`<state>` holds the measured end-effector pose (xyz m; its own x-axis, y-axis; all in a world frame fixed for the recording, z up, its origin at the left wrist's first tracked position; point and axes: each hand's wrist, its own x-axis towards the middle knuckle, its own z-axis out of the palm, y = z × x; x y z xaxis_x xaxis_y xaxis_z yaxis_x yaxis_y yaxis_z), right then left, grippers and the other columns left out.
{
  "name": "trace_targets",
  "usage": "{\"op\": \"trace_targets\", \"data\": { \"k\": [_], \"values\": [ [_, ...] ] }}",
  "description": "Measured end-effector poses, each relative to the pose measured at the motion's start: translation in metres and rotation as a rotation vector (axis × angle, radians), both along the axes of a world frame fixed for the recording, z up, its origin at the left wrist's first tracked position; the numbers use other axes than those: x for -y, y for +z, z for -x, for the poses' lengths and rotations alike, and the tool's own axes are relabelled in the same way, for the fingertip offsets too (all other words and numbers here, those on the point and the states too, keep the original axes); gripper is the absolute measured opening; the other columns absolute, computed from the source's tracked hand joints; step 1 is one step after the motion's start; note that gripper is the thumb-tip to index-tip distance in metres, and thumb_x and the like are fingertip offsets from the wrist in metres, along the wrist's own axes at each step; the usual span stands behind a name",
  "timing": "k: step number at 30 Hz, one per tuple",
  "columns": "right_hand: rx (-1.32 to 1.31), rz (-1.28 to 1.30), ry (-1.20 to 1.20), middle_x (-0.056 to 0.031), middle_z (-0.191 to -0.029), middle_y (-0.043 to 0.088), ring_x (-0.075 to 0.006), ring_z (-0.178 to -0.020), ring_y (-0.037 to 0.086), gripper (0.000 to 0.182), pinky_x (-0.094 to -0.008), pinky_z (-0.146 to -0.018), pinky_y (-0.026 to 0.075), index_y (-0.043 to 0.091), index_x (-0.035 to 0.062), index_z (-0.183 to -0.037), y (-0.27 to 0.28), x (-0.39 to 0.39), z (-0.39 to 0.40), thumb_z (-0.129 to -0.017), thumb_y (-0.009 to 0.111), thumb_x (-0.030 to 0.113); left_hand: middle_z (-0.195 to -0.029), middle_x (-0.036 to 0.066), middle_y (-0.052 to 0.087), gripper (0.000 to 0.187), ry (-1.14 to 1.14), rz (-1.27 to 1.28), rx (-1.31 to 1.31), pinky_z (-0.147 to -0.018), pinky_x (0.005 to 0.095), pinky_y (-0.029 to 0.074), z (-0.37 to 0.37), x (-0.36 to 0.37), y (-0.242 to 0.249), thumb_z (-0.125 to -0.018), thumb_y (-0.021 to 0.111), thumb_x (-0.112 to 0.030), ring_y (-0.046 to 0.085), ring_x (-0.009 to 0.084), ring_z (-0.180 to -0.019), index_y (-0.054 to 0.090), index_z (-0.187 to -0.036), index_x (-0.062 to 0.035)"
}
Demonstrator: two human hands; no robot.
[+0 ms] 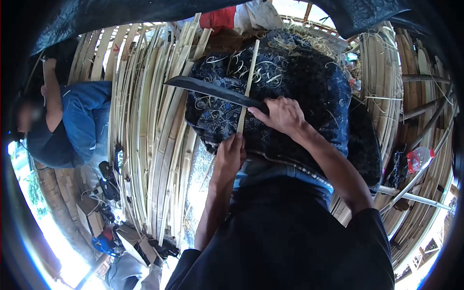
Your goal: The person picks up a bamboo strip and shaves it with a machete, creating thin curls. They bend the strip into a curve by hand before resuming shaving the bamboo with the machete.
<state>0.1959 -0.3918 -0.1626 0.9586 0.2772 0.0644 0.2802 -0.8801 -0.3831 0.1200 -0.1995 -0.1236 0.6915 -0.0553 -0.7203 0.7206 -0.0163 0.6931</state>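
The thin pale strip [253,63] is in front of you, over the dark patterned cloth [314,92], with its far end pointing away from you. The fingers of your left hand [229,157] are pinched around its near end. The big dark knife [208,90] lies across the strip, a bit past that hand, and its tip points to your left. The fingers of your right hand [284,115] are wrapped around the handle, with the thumb reaching along toward the blade. It looks like you are in the middle of shaving the strip thin and smooth (the little curls [275,78] on the cloth hint at that). I cannot tell if the blade is biting into the strip right now.

The next stroke calls for a snug left pinch, a flat blade and a light, even push or pull. Mind your left fingers, because the blade is near them. If the knife tips too steeply, it could dig in and snap the strip.

Farther out, lots of long slats [154,121] lie to your left. Past them sits another person [87,121] in blue trousers. A clear bottle [419,159] with red on it is off to your right.
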Motion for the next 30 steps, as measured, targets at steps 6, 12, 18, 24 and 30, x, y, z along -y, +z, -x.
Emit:
{"op": "trace_targets", "data": {
  "k": [6,12,18,24,30],
  "values": [
    [-0.059,-0.021,-0.046,-0.0151,-0.052,0.060,-0.0344,-0.051,0.066,0.063,-0.0451,-0.049,0.054,0.062,0.0060,-0.062,-0.011,0.001,-0.007,-0.088,0.059,0.063,-0.058,0.005,0.048,0.037,-0.143,-0.292,-0.008,-0.051,0.0337,0.035,0.036,-0.008,0.016,-0.105,0.043,-0.026,0.048,0.0134,-0.053,0.056,-0.082,-0.0009],
    [-0.126,0.010,-0.023,-0.0173,-0.056,0.063,-0.0358,-0.056,0.068,0.063,-0.0458,-0.050,0.055,0.068,0.0039,-0.071,-0.012,0.001,-0.010,-0.091,0.056,0.063,-0.061,0.006,0.051,0.034,-0.224,-0.434,-0.071,-0.052,0.0352,0.038,0.080,-0.025,0.073,-0.105,0.043,-0.027,0.049,0.0145,-0.055,0.057,-0.089,-0.0004],
    [-0.210,0.001,-0.057,-0.0192,-0.060,0.064,-0.0345,-0.061,0.070,0.065,-0.0449,-0.056,0.058,0.068,0.0026,-0.071,-0.007,0.001,-0.013,-0.092,0.054,0.063,-0.059,0.007,0.050,0.032,-0.303,-0.399,-0.176,-0.051,0.0351,0.038,0.110,-0.058,0.109,-0.105,0.045,-0.024,0.046,0.0147,-0.052,0.056,-0.086,0.0001],
    [0.394,0.057,0.254,-0.0157,-0.065,0.064,-0.0327,-0.062,0.066,0.050,-0.0439,-0.055,0.053,0.069,0.0064,-0.083,-0.050,0.020,-0.011,-0.100,0.051,0.050,-0.059,0.003,0.051,0.036,-0.329,-0.552,-0.193,-0.050,0.0325,0.038,0.110,-0.119,0.135,-0.105,0.046,-0.030,0.048,0.0115,-0.053,0.058,-0.085,-0.0023],
    [-0.130,-0.464,0.089,-0.0132,-0.061,0.053,-0.0328,-0.055,0.057,0.024,-0.0398,-0.047,0.045,0.058,0.0170,-0.123,0.021,0.014,-0.009,-0.102,0.054,0.029,-0.057,0.003,0.046,0.030,-0.249,-0.476,-0.032,-0.047,0.0315,0.033,0.068,-0.080,0.109,-0.106,0.044,-0.023,0.042,0.0117,-0.050,0.055,-0.089,-0.0019]
  ]
}}
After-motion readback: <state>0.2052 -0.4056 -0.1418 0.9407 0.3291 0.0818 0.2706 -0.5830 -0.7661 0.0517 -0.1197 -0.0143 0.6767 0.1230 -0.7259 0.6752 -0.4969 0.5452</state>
